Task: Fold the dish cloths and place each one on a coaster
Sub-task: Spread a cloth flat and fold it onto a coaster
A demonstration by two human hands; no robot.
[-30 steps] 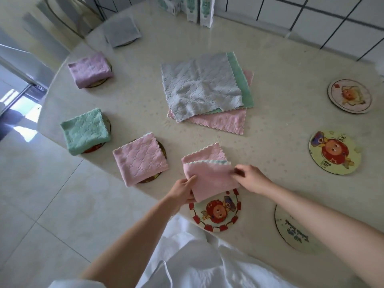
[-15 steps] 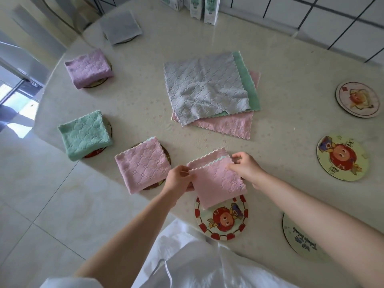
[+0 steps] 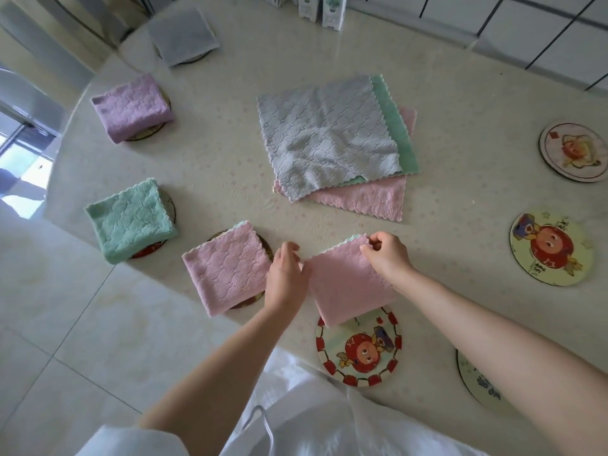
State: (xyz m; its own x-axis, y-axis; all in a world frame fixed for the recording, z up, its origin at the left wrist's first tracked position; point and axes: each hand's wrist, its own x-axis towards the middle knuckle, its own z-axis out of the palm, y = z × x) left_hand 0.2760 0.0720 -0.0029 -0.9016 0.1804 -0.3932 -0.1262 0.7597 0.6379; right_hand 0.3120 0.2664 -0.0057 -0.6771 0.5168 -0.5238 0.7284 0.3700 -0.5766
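Observation:
A folded pink dish cloth (image 3: 345,286) lies near the table's front edge, its near end overlapping a red-rimmed cartoon coaster (image 3: 359,352). My left hand (image 3: 285,274) holds the cloth's left edge. My right hand (image 3: 385,256) pinches its far right corner. A stack of unfolded cloths sits mid-table: grey cloth (image 3: 324,136) on top, green cloth (image 3: 396,126) under it, pink cloth (image 3: 368,197) at the bottom. Folded cloths rest on coasters to the left: pink (image 3: 227,266), green (image 3: 130,220), purple (image 3: 131,106), grey (image 3: 182,34).
Bare coasters lie at the right: one at the far right (image 3: 574,151), one with a red figure (image 3: 551,246), one at the front right (image 3: 478,380) partly under my right arm. Cartons (image 3: 334,9) stand at the table's (image 3: 230,166) far edge. Tiled floor lies left.
Both hands carried the pink cloth's near half away from me, folding it over. The left hand slid to its left edge, the right to its far right corner.

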